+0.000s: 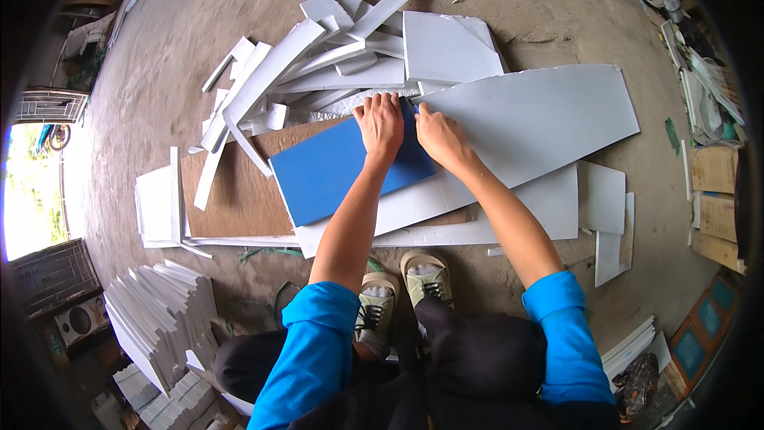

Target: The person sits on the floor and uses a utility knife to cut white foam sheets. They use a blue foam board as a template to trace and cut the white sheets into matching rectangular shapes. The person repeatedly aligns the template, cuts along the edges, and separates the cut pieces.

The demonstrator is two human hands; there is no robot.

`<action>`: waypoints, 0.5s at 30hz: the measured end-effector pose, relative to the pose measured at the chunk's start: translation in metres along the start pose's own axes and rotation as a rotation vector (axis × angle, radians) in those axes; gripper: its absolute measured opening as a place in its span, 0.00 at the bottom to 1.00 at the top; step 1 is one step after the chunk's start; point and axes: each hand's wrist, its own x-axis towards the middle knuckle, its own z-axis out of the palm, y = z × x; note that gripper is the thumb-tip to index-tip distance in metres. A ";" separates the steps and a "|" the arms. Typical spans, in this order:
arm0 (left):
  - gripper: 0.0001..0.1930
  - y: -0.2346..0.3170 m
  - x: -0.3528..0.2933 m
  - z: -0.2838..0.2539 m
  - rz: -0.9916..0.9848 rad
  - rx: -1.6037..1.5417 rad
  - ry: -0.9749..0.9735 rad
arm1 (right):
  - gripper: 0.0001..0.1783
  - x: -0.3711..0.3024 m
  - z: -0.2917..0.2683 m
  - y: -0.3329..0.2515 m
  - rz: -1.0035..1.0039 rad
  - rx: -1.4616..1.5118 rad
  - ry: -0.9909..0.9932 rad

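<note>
A blue rectangular board (330, 171) lies slanted on a large white foam sheet (541, 107). My left hand (380, 123) presses down on the blue board near its far edge, fingers stretched out and lying flat. Closed at the board's far right corner, my right hand (442, 137) grips a small blue tool (415, 109); most of it is hidden by the fingers, so its kind does not show. Under the sheet is a brown wooden board (239, 191), partly covered.
Beyond my hands lies a heap of white foam offcuts (318, 56). Stacked white strips (163, 310) stand at the lower left. More white sheets (601, 195) lie at the right, and wooden pieces (714, 191) line the far right side. My shoes (427, 275) stand close to the boards' near edge.
</note>
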 end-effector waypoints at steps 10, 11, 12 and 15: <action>0.15 0.006 0.001 0.000 0.007 0.015 0.033 | 0.15 0.023 0.001 0.003 0.061 0.075 -0.148; 0.15 0.008 0.001 0.001 0.011 0.022 0.039 | 0.16 0.019 0.001 0.004 0.107 0.079 -0.199; 0.15 0.002 -0.001 0.001 0.007 0.042 0.038 | 0.17 0.015 -0.005 -0.005 0.144 0.088 -0.255; 0.16 0.001 -0.002 0.000 -0.014 0.033 0.005 | 0.16 -0.026 -0.005 -0.003 0.224 0.102 -0.310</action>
